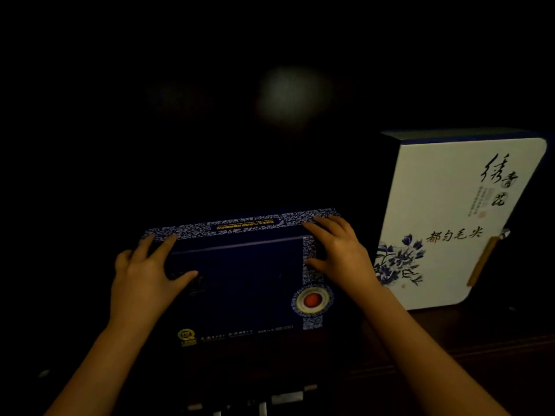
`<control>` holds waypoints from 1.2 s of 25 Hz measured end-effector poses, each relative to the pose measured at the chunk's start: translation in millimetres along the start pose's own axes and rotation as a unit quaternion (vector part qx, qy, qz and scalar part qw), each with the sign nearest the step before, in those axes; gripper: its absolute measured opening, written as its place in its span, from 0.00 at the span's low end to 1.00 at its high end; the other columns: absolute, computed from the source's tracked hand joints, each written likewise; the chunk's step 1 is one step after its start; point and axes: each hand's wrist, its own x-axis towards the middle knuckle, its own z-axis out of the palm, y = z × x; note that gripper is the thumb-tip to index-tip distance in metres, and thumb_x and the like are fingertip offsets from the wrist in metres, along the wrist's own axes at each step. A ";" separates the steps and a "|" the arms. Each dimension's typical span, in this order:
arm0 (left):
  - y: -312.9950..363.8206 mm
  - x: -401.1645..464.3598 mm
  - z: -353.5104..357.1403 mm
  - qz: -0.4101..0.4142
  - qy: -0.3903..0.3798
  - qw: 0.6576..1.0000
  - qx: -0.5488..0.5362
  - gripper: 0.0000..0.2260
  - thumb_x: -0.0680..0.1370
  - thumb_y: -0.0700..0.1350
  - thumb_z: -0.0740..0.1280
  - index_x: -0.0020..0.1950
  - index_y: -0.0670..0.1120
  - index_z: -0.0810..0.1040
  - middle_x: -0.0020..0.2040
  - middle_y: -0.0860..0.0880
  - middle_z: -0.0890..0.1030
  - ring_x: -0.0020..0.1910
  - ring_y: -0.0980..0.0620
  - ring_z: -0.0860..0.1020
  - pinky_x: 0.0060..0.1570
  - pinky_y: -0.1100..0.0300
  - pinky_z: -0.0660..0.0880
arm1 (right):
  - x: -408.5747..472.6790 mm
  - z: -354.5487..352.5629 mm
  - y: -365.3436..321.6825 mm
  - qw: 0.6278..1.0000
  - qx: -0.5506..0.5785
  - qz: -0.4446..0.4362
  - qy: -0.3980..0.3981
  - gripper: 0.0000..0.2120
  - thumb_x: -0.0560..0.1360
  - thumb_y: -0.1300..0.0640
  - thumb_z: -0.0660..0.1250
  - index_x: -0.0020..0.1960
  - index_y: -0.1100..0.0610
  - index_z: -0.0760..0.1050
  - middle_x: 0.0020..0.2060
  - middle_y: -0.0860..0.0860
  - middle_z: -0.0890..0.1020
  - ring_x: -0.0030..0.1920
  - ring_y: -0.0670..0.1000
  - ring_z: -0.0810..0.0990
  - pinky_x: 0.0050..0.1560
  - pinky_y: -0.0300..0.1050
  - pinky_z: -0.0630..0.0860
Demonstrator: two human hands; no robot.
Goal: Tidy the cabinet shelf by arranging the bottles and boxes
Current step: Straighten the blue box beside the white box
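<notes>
Inside a very dark cabinet, we see two bare arms reaching forward to a dark blue box [240, 283] that stands on its long edge on the wooden shelf [480, 340]. It has a blue-and-white patterned top edge and a round red emblem low on its front. The left hand [144, 271] holds the box's upper left corner, fingers hooked over the top edge and thumb spread across the front. The right hand [339, 250] holds the upper right corner the same way, fingers over the top, thumb on the front.

Just beside it on the right stands a taller white box [444, 223] with blue flowers and brush calligraphy, upright and near the right wrist; we cannot tell whether they touch.

We judge the main risk to be that neighbour: sliding the dark box right, or swinging the right elbow out, could knock the white box over. The darkness hides the back of the shelf, so pushing deeper could strike something unseen. No bottles are visible.
</notes>
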 end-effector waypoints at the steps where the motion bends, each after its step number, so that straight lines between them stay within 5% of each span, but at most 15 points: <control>1: 1.0 -2.5 -0.9 -0.005 -0.002 1.000 -0.001 0.36 0.62 0.52 0.78 0.67 0.46 0.71 0.68 0.35 0.71 0.63 0.29 0.67 0.58 0.37 0.69 | -0.5 0.2 1.6 1.000 0.003 -0.002 0.001 0.34 0.69 0.51 0.72 0.72 0.49 0.61 0.72 0.52 0.65 0.74 0.56 0.56 0.63 0.61 0.71; 14: 10.7 -13.9 -9.1 -0.031 -0.017 0.999 0.003 0.36 0.64 0.52 0.77 0.68 0.46 0.70 0.69 0.36 0.69 0.65 0.29 0.64 0.55 0.35 0.72 | -5.1 -2.9 1.4 0.999 -0.029 -0.007 -0.017 0.34 0.72 0.49 0.68 0.73 0.47 0.56 0.74 0.50 0.60 0.75 0.53 0.52 0.61 0.57 0.74; 22: 49.7 -26.1 -6.7 0.009 -0.065 0.995 0.069 0.38 0.69 0.62 0.68 0.74 0.50 0.58 0.75 0.42 0.60 0.75 0.41 0.55 0.68 0.37 0.60 | -21.5 -23.7 5.2 0.997 -0.061 -0.033 -0.040 0.30 0.75 0.47 0.62 0.73 0.50 0.55 0.75 0.52 0.58 0.75 0.53 0.52 0.70 0.57 0.60; 26: 109.1 -38.8 -10.3 0.080 -0.097 0.992 -0.018 0.36 0.71 0.62 0.65 0.74 0.52 0.56 0.76 0.43 0.58 0.75 0.44 0.55 0.70 0.40 0.57 | -44.6 -53.8 26.2 0.993 -0.058 -0.060 -0.080 0.26 0.74 0.47 0.64 0.70 0.52 0.64 0.70 0.54 0.68 0.70 0.55 0.64 0.68 0.58 0.60; 30: 195.5 -49.2 -24.9 0.168 -0.143 0.972 -0.081 0.33 0.72 0.63 0.63 0.73 0.54 0.58 0.73 0.47 0.65 0.69 0.46 0.67 0.64 0.51 0.68 | -79.8 -99.1 81.2 0.995 -0.049 -0.029 -0.079 0.24 0.74 0.46 0.64 0.67 0.52 0.67 0.60 0.55 0.78 0.59 0.58 0.75 0.58 0.54 0.69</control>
